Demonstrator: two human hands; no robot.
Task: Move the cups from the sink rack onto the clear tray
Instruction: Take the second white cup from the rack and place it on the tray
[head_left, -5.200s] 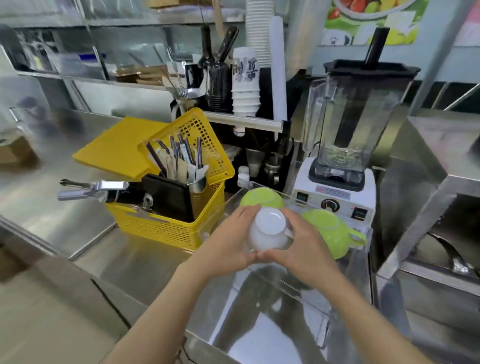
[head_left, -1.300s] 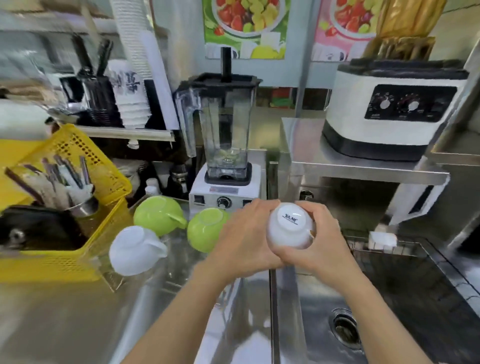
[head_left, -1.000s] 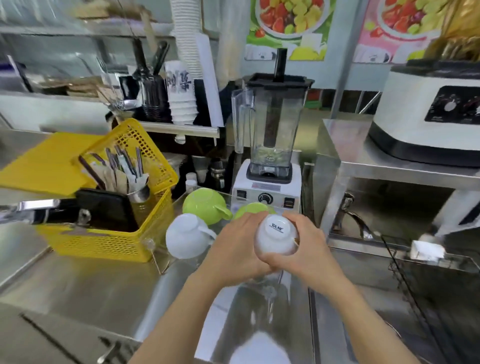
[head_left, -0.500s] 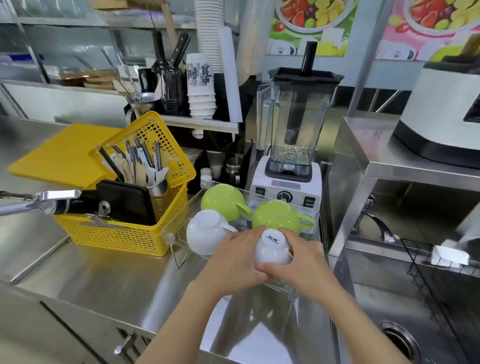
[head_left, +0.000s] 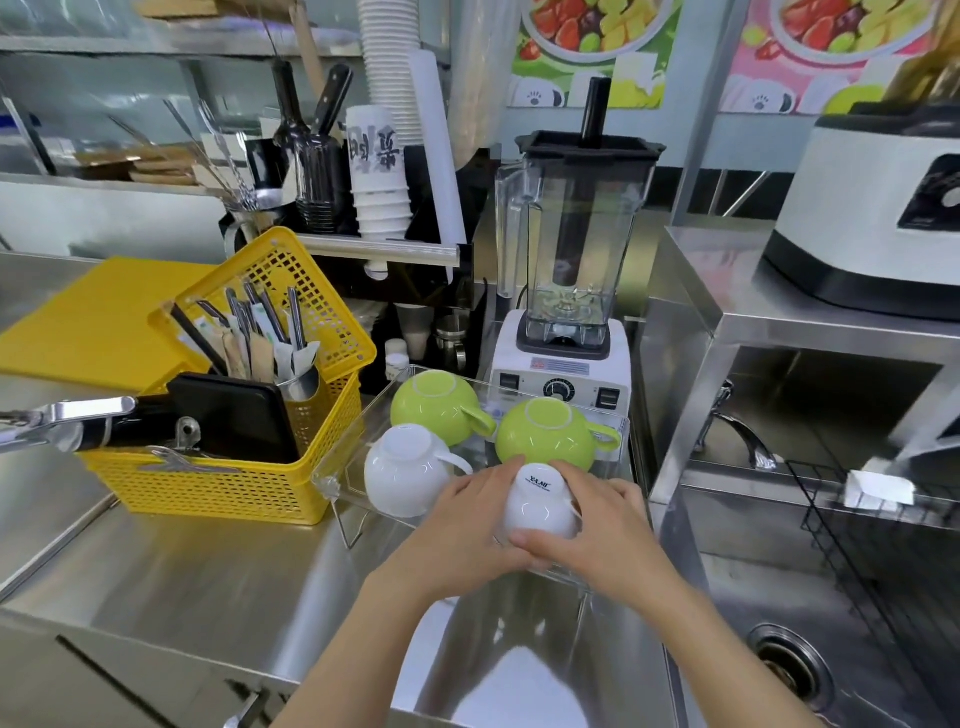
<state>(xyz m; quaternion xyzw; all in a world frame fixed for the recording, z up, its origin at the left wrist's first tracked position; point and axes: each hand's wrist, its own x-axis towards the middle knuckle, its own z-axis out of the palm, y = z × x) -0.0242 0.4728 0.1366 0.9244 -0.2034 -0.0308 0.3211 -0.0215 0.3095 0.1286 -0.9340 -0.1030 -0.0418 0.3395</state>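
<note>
Both hands grip one inverted white cup (head_left: 540, 506) at the near right corner of the clear tray (head_left: 332, 470). The left hand (head_left: 462, 530) wraps the cup's left side, fingers curled over the wall. The right hand (head_left: 605, 530) wraps the right side, thumb across the near face. The cup's base faces up and shows printed lettering. Whether the rim touches the tray floor cannot be told; the hands cover it.

Three more inverted cups stand in the tray. A second white cup (head_left: 402, 470) sits just left of the held one, handle pointing right. Behind it is a green cup (head_left: 434, 408); to that cup's right is another green cup (head_left: 545, 434), just behind the held cup, handle pointing right.

The tray stands on thin wire legs on the steel worktop (head_left: 182, 571). A yellow basket (head_left: 223, 478) holding utensils is just left of the tray. A blender (head_left: 569, 291) stands directly behind the tray. To the right, the sink (head_left: 795, 654) carries a black wire rack (head_left: 883, 535) along its far side.
</note>
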